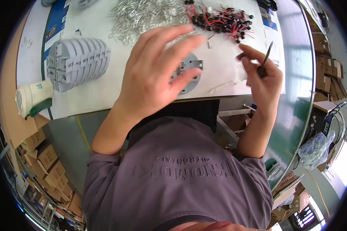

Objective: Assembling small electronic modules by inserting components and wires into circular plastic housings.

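Observation:
My left hand [150, 73] hovers over a round grey plastic base [191, 82], its fingers spread and nothing in them. The hand hides much of the base, which lies near the table's front edge. To the right, my right hand [264, 81] is closed round a slim pointed metal tool [268, 54] with a dark handle, tip upward. A small dark part [241, 56] shows at the thumb and forefinger of that hand; blur hides its kind. Beyond it lies a heap of small black parts with red wires [223, 21].
A pile of thin shiny metal pieces [142, 17] covers the table's far middle. At left stand stacked grey round bases [79, 61] beside a cream and green device [34, 98]. A clear plastic strip [223, 87] lies near the front edge. Cardboard boxes [52, 169] stand at lower left.

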Demonstrator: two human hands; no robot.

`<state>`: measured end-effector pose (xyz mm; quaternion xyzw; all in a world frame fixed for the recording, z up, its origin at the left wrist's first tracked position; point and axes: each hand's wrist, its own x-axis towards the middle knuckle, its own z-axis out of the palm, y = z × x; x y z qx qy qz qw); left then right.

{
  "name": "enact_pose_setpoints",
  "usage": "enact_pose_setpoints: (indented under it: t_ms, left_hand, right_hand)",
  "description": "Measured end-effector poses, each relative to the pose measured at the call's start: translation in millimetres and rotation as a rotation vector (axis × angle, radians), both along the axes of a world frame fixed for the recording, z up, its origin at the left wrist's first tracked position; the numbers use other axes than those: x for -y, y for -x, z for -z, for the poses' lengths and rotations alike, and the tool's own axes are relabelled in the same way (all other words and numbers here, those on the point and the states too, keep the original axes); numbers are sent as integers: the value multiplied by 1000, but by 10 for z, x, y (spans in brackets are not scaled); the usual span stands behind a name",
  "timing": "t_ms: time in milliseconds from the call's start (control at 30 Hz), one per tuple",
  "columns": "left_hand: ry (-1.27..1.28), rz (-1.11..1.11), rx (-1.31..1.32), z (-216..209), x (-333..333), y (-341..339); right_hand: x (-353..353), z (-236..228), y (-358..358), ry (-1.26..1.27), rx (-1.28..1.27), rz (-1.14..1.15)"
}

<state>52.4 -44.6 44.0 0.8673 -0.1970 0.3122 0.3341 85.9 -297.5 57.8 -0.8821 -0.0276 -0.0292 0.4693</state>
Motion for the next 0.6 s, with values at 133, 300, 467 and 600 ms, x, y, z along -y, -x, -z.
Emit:
enact_pose_setpoints:
  t_ms: [133, 300, 467, 600]
  left_hand:
    - [-29, 95, -88, -218, -107, 82]
    - [195, 272, -593, -224, -260, 195]
    - [644, 263, -949, -143, -224, 284]
    - [689, 251, -990, -16, -205, 345]
  right_hand:
    - [-226, -38, 227, -505, -259, -250]
    - [-344, 48, 355, -654, -385, -344]
    - [-485, 221, 449, -487, -108, -349]
    - [-507, 322, 424, -165, 263, -431]
